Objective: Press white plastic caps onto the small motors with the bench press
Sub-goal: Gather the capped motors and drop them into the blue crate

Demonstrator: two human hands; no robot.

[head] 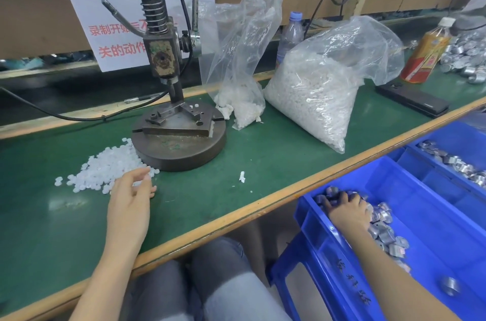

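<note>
The bench press stands on a round iron base on the green table, with nothing in its fixture. A loose pile of white plastic caps lies left of the base. My left hand lies at the pile's right edge, its fingertips pinching a white cap. My right hand reaches down into a blue bin beside the table, fingers curled into a heap of small silver motors. Which motor it grips is hidden under the fingers.
Two clear bags of white caps stand right of the press, one nearly spent. A water bottle, an orange bottle and a black bar sit behind. A second blue bin holds more motors. My knees are under the table edge.
</note>
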